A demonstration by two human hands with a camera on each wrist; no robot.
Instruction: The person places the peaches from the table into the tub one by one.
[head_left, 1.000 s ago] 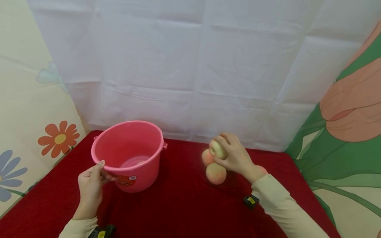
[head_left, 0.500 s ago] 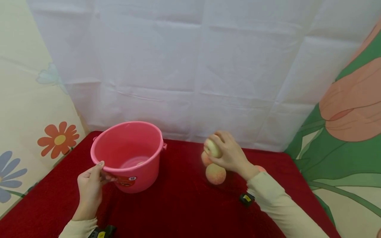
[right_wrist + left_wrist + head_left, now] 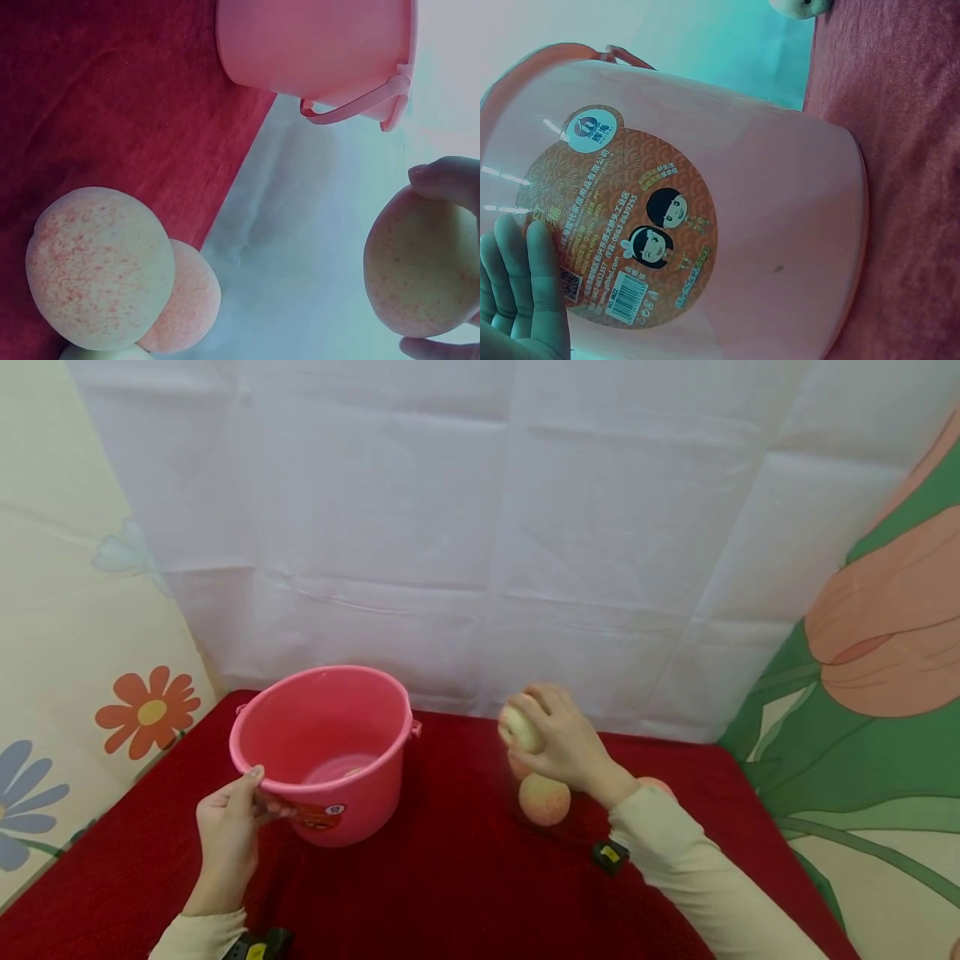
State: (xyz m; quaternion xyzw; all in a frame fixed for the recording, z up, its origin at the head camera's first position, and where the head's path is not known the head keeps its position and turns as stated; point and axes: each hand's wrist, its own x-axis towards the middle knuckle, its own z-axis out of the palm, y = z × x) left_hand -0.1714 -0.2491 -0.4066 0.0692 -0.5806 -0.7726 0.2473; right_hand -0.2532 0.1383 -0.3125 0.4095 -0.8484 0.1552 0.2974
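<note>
My left hand (image 3: pixel 228 835) grips the near rim of a pink plastic bucket (image 3: pixel 367 806), thumb on the rim and fingers against the outer wall. In the left wrist view the fingers (image 3: pixel 544 277) lie over the bucket's round orange label (image 3: pixel 630 217). Held in the air by my right hand (image 3: pixel 566 743) is a pale peach (image 3: pixel 522 729), pinched between thumb and fingers, as the right wrist view also shows for this peach (image 3: pixel 420 266). Just below, a blushed peach (image 3: pixel 544 799) rests on the cloth, with another peach (image 3: pixel 521 767) partly hidden behind it.
A further peach (image 3: pixel 657 787) shows past the right forearm. Red cloth (image 3: pixel 450 877) covers the table. A white sheet (image 3: pixel 480 543) hangs behind, with flower-printed cloth (image 3: pixel 885 693) at the sides. Deep in the bucket a small pale patch is visible, its kind unclear.
My right hand has moved left and slightly up with the peach, past the peaches on the table. The left hand and bucket stay put.
</note>
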